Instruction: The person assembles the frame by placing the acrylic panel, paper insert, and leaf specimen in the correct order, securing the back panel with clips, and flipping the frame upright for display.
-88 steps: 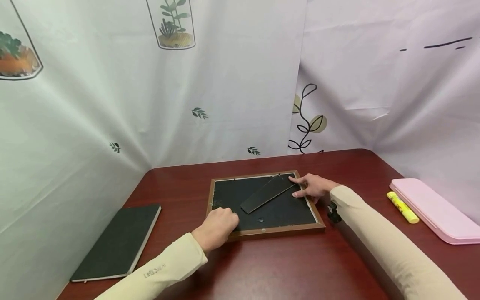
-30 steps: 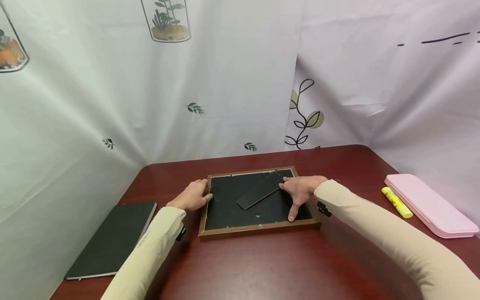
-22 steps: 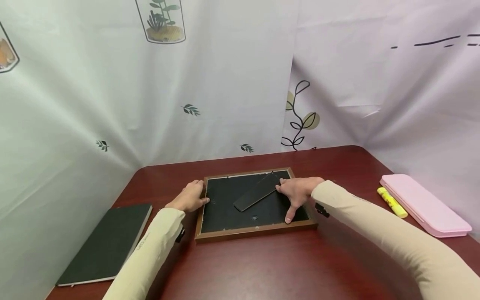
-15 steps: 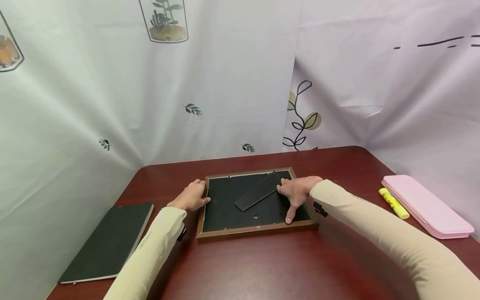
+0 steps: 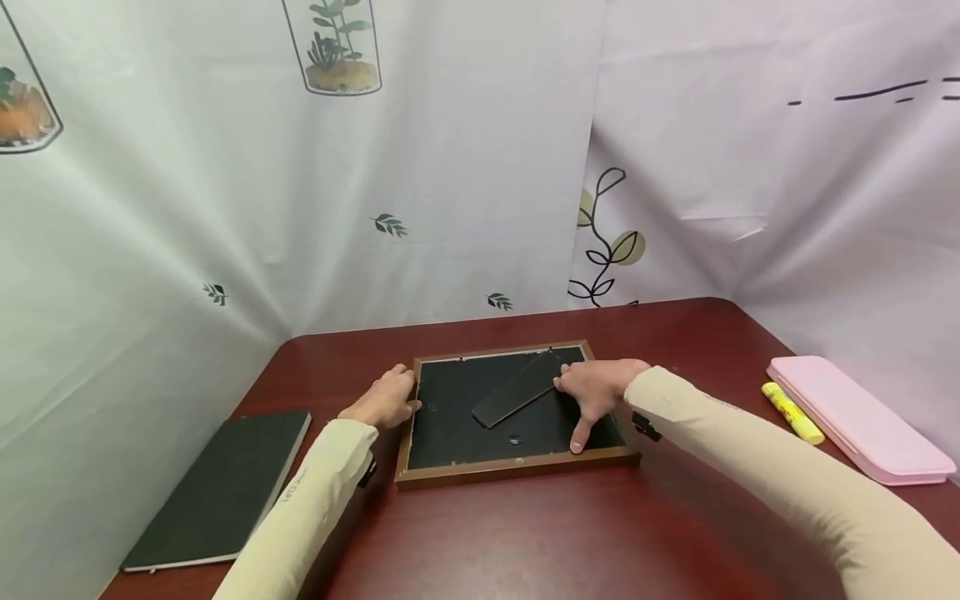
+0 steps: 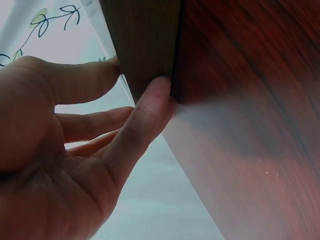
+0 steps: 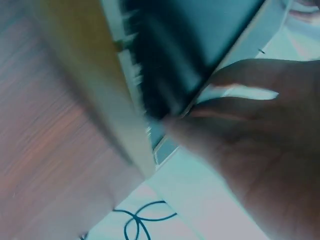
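Head view: my spread right hand is nearer the stand slanting left toward me; my left hand pinches the frame.

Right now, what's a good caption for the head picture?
Left hand and right hand touch a brown frame on a table.

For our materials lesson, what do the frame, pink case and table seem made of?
Frame: probably wood or wood-look moulding, dull, from its brown edges. Pink case: likely smooth plastic, from its even colour and rounded corners. Table: wood or laminate, glossy; reddish grain and reflected light show.
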`<state>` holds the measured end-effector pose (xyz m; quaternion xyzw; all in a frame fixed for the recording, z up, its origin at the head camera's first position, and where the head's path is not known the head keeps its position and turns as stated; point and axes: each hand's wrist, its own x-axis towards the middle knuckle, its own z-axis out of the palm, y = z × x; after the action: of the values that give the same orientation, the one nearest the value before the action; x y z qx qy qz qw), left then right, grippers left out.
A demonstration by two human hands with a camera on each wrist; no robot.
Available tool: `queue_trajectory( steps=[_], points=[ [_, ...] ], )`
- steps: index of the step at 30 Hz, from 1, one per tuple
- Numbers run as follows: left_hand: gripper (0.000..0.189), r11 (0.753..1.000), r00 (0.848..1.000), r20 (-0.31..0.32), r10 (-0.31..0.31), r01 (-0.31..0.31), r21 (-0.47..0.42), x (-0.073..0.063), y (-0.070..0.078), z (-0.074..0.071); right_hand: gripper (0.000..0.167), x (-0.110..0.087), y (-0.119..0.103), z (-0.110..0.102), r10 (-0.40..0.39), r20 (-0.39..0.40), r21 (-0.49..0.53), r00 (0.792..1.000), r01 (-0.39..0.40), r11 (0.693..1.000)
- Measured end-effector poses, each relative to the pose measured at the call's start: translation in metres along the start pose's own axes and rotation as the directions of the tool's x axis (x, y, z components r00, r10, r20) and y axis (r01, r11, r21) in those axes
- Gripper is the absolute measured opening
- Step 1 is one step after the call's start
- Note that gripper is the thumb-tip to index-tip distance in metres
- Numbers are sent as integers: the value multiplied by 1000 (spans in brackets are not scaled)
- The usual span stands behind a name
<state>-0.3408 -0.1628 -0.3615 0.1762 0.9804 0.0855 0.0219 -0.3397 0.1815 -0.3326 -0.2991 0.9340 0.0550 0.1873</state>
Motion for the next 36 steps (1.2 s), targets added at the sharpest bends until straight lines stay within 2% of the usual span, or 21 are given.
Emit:
queue_trajectory(
  steps=[4, 8, 12, 18, 22, 26, 28, 31, 36],
  points=[
    [33, 1000, 1000, 3, 6, -6, 17, 0, -1, 1, 109, -7, 5, 11, -60, -81, -26, 995, 58, 998],
    [34, 999, 1000, 2, 8, -8, 46, 2, -2, -1, 106, -11, 11, 21, -88, -146, -45, 985, 82, 996],
    [35, 999, 1000, 15, 17, -17, 49, 5, -3, -4, 107, -10, 14, 27, -134, -211, -84, 968, 119, 989],
    [41, 999, 999, 14, 34, -35, 30, 6, 0, 1, 105, -11, 19, 32, -186, -286, -124, 940, 156, 980],
    [42, 997, 998, 8, 59, -59, 40, 7, 1, -1, 96, -11, 23, 34, -215, -324, -141, 921, 178, 974],
    [38, 995, 997, 21, 74, -75, 61, 7, 2, -5, 78, -6, 26, 29, -255, -352, -139, 901, 219, 966],
    [36, 994, 997, 32, 72, -74, 79, 7, 2, -6, 69, -3, 27, 27, -259, -345, -116, 902, 233, 966],
    [32, 995, 997, 40, 60, -63, 82, 8, 2, -6, 65, -1, 26, 23, -233, -317, -66, 919, 224, 972],
    [28, 996, 998, 24, 66, -68, 64, 3, 2, -3, 65, 3, 19, 18, -140, -274, 73, 951, 166, 983]
  ],
)
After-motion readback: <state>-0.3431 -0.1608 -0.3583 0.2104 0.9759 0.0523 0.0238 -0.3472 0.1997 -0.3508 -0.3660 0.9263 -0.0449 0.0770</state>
